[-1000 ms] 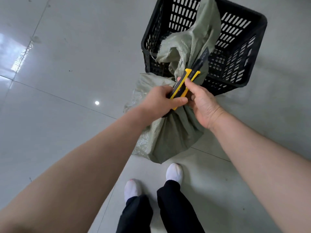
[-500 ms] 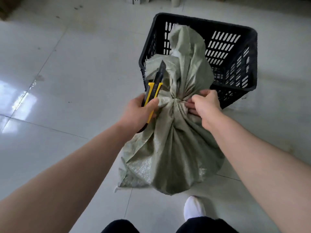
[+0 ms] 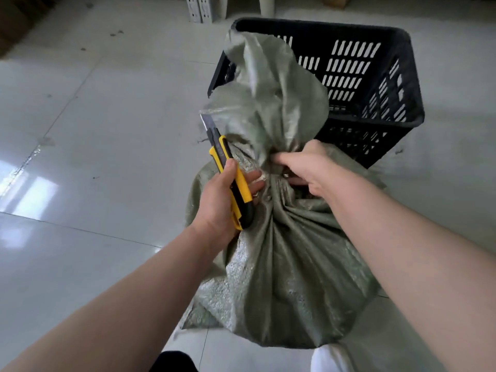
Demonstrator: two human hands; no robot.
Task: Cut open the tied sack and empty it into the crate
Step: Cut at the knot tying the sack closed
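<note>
A grey-green woven sack point(image 3: 290, 277) stands on the floor in front of me, gathered and tied at its neck, with the loose top flopping up over the crate's near corner. My right hand point(image 3: 308, 170) grips the tied neck from the right. My left hand point(image 3: 222, 200) is shut on a yellow and black utility knife point(image 3: 230, 181) just left of the neck, blade extended and pointing up and away. The black slotted plastic crate point(image 3: 375, 76) sits right behind the sack; what I can see of its inside looks empty.
The floor is glossy grey tile with window glare at the left point(image 3: 29, 194). White furniture legs point(image 3: 198, 9) stand at the far edge behind the crate. My feet in white socks point(image 3: 330, 358) are right under the sack.
The knife passed fully into my left hand and its blade now shows. My right hand left the knife and took the sack's neck. The sack stands more upright, closer to me.
</note>
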